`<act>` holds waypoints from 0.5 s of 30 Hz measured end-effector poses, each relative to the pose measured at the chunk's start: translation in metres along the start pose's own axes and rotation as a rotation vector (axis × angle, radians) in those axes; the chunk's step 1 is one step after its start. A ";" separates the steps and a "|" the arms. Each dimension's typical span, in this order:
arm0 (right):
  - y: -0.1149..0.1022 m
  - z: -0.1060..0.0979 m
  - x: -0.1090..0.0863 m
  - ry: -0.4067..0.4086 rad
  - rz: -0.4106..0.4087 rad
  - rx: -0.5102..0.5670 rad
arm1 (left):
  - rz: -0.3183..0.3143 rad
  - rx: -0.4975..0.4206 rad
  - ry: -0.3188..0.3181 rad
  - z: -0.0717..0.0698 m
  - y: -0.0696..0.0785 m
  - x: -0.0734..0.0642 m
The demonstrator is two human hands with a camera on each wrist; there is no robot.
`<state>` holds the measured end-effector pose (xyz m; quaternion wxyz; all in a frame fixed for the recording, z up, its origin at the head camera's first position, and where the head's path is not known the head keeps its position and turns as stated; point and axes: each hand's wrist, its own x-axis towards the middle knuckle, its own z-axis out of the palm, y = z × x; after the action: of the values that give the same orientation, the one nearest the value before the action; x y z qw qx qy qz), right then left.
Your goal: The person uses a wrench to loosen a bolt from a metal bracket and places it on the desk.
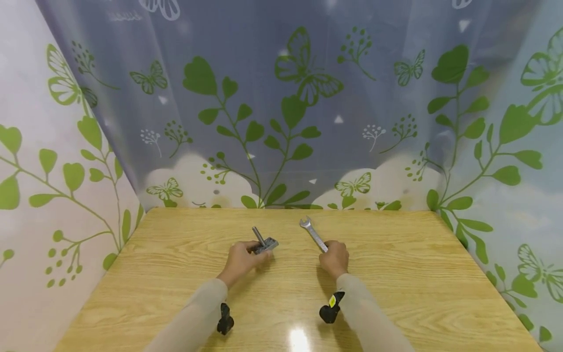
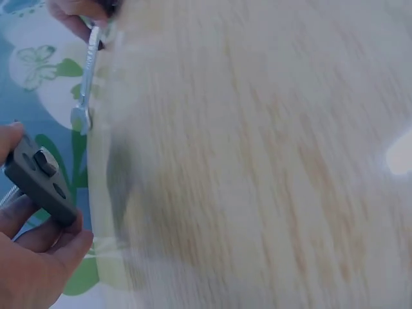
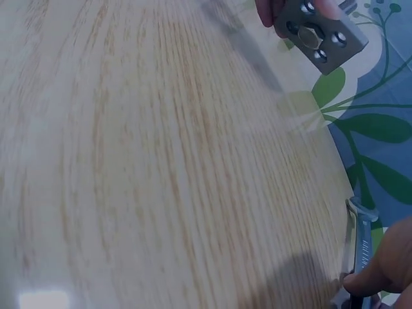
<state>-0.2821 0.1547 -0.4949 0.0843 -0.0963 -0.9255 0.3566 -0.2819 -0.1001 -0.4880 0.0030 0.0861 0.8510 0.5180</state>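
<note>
My left hand point(image 1: 242, 261) grips a grey metal plate point(image 1: 267, 246) by its edges, raised above the table. A threaded bolt point(image 1: 258, 236) sticks up from the plate at a tilt. Several holes show in the plate point(image 3: 340, 48) in the right wrist view, with a hex bolt head point(image 3: 311, 37) at its middle. My right hand point(image 1: 335, 258) holds a silver wrench point(image 1: 315, 236) by its lower part, the open jaw pointing forward and away. Its other end is hidden by that hand in the head view. Plate and wrench are apart.
Both hands are over a wood-grain table point(image 1: 396, 293). A curtain point(image 1: 246, 98) printed with leaves and butterflies hangs behind its far edge, with similar cloth at both sides. Black wrist cameras point(image 1: 225, 320) sit on both sleeves. Light glares off the near tabletop.
</note>
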 end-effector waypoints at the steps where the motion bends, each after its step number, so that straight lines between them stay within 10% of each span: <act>1: 0.000 0.000 0.000 -0.008 -0.008 0.008 | -0.013 -0.013 0.007 0.000 0.001 0.000; 15: 0.005 -0.009 -0.005 -0.126 -0.019 0.116 | -0.186 -0.323 -0.016 -0.008 0.009 -0.006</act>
<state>-0.2745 0.1627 -0.4921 0.0348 -0.0599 -0.9075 0.4142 -0.2758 -0.1038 -0.4768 0.0716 0.0096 0.7609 0.6448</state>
